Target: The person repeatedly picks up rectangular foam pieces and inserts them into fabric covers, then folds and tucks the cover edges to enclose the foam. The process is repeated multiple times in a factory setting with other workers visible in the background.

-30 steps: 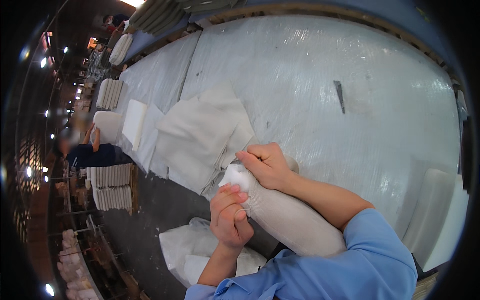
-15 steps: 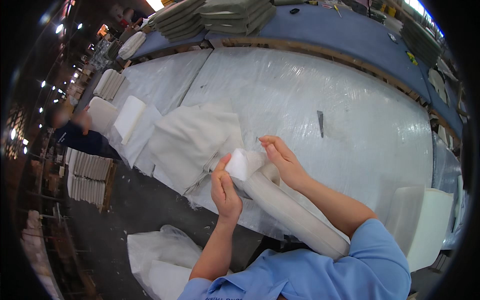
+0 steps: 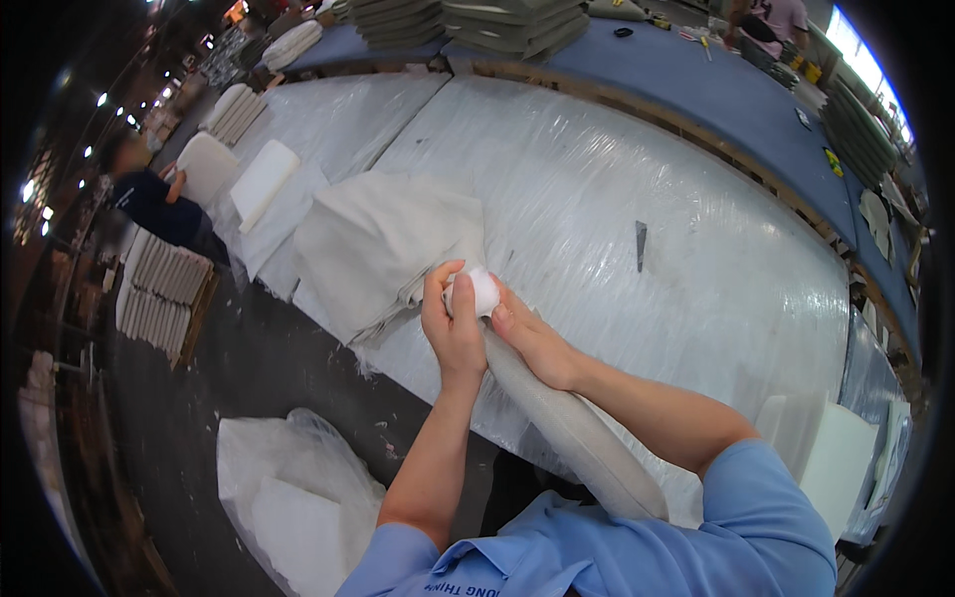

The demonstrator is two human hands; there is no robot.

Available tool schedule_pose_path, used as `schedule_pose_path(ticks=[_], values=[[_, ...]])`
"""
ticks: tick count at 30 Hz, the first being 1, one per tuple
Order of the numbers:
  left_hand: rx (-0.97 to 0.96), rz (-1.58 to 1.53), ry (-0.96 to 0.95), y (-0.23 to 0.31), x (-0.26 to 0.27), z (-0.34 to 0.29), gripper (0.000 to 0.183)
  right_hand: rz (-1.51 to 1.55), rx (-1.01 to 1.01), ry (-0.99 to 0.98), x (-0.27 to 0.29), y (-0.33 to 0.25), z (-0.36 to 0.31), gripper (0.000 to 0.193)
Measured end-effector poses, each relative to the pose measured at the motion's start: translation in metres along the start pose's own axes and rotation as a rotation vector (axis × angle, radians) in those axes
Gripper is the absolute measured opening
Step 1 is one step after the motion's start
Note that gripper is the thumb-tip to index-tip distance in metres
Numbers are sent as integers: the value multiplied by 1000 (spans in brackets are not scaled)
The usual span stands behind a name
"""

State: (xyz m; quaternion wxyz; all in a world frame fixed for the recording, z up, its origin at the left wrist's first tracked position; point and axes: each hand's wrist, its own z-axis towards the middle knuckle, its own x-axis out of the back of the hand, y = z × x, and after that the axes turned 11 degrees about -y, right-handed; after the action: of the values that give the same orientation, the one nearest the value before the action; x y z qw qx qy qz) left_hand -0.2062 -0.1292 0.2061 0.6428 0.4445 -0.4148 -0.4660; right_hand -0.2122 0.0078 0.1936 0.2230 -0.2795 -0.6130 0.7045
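A long padded cushion (image 3: 577, 433) in a light grey fabric cover slants from my chest up over the table's near edge. White padding (image 3: 484, 292) bulges out at its far end. My left hand (image 3: 455, 323) grips that end from the left, thumb and fingers curled about the white padding. From the right, my right hand (image 3: 532, 340) presses on the same end, its fingertips partly hidden behind the padding. Just beyond my left hand lies a stack of flat grey fabric pieces (image 3: 383, 249), overlapping the table's near edge.
The wide table (image 3: 567, 169) is wrapped in clear film; a dark pointed piece (image 3: 641, 246) lies on it. Behind runs a blue-topped bench (image 3: 686, 90) with grey stacks. A clear bag of white pads (image 3: 288, 497) sits lower left. A co-worker (image 3: 164, 204) stands at far left.
My right hand, apart with raised fingers before, has come in against the cushion's end. My left hand has closed further round the white padding, which now looks smaller and rounder. The view has shifted slightly.
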Motion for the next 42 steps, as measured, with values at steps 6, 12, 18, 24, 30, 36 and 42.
schedule_pose_path(ticks=[6,12,18,24,30,36,42], values=[[85,-38,-22,-20,9,28,31,56,115,212,-8,37,20,81],[83,-153,204,-25,35,24,64,68,63,343,-23,13,36,79],[103,-670,49,-13,17,-55,77,-62,140,192,-26,-5,35,73],[42,-1,9,9,17,-27,77,-167,277,328,-34,13,56,62],[12,249,-6,15,30,-37,81,-390,226,431,-21,36,39,58],[73,519,63,-37,145,-76,75,-579,-401,248,-29,127,-140,51],[382,249,149,-55,192,-136,67,8,-856,539,43,137,-250,68]])
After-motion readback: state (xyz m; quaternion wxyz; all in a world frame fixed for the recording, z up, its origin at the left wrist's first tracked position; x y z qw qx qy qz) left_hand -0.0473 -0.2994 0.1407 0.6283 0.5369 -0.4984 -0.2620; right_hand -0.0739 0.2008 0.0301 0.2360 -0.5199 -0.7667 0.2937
